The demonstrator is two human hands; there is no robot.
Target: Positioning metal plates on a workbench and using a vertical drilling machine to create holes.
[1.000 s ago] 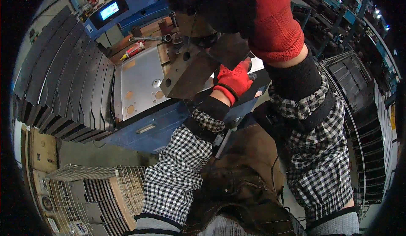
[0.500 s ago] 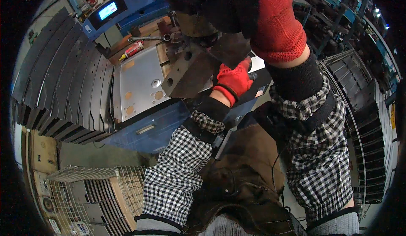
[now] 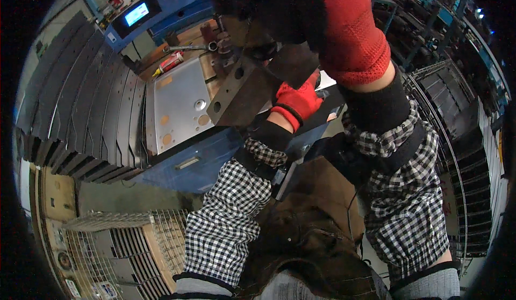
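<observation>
Watching my red-gloved left hand [image 3: 297, 104] by the dark holed metal bracket [image 3: 244, 98] | bracket right of the silver plate [image 3: 183, 98] | right hand [image 3: 306, 18] raised | each grip: I cannot tell, fingers partly hidden

Your red-gloved left hand [image 3: 297, 102] works at one o'clock, just beside a dark, holed metal part [image 3: 248, 94], as your right hand [image 3: 346, 23] looms close to the camera. A pale metal plate [image 3: 181, 104] lies at ten o'clock, a wire basket [image 3: 167, 229] at eight.
</observation>
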